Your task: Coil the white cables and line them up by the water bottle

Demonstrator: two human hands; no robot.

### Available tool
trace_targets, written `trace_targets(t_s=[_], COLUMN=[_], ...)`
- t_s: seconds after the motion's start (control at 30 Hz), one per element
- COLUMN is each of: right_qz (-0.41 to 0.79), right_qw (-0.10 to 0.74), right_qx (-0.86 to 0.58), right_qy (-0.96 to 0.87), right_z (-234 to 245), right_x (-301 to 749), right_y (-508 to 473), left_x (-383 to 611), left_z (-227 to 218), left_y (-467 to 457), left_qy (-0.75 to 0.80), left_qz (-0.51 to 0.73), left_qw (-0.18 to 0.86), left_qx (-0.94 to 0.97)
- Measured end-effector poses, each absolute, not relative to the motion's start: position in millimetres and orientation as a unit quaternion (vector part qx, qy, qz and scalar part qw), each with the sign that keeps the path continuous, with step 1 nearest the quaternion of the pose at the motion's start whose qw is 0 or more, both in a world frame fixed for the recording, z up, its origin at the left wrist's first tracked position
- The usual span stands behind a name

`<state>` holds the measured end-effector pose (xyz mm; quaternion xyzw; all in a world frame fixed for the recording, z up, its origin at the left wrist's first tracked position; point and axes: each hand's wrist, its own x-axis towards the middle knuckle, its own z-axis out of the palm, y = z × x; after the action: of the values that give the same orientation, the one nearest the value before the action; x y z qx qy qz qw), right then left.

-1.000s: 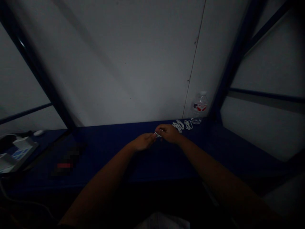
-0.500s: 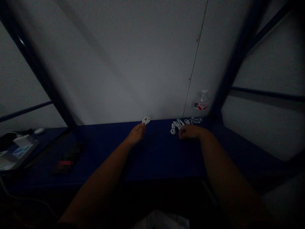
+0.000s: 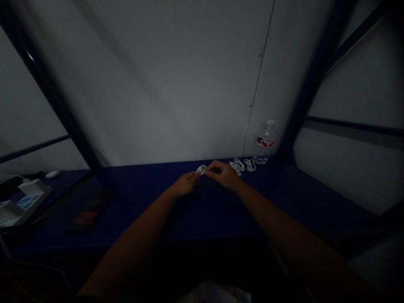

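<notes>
The light is dim. My left hand [image 3: 186,184] pinches a small coiled white cable [image 3: 201,169] at its fingertips, above the dark blue table top [image 3: 205,210]. My right hand [image 3: 222,174] is just to the right, its curved fingers beside the coil and its thumb and fingers apart. I cannot see anything held in it. Several more white cable coils [image 3: 241,166] lie in a row along the table's far edge, right of my right hand. Behind them stands a clear plastic water bottle [image 3: 266,139] with a red and white label.
A white wall panel [image 3: 158,105] rises behind the table, between dark blue frame posts [image 3: 315,80]. At the left are a small white computer mouse [image 3: 52,174], a pale boxy item [image 3: 23,200] and a dark flat object with a red mark [image 3: 86,216].
My hands have come together at the middle of the table. The left hand has brought its coil down and right, and the right hand has moved left, away from the other coils.
</notes>
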<state>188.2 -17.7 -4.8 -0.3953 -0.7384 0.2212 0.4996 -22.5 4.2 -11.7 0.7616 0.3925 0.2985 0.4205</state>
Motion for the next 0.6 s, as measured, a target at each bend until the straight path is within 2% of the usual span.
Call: trace_targets(t_s=[0.17, 0.37, 0.47, 0.53, 0.6], right_qz=[0.171, 0.357, 0.439, 0.427, 0.348], right_qw=[0.544, 0.511, 0.468, 0.45, 0.466], right_qx=[-0.403, -0.386, -0.39, -0.393, -0.385], right_qy=[-0.716, -0.68, -0.661, -0.679, -0.716], right_z=[-17, -30, -36, -34, -26], right_x=[170, 174, 174, 174, 176], right_y=[-14, -7, -5, -8, -15], left_x=[-20, -22, -22, -22, -23], left_z=[-12, -13, -12, -11, -9], left_y=[-3, -3, -4, -4, -5], left_qy=[0.351, 0.313, 0.308, 0.312, 0.323], left_qz=[0.247, 0.217, 0.205, 0.2, 0.206], left_qw=[0.322, 0.282, 0.273, 0.283, 0.304], left_qx=[0.844, 0.881, 0.888, 0.884, 0.872])
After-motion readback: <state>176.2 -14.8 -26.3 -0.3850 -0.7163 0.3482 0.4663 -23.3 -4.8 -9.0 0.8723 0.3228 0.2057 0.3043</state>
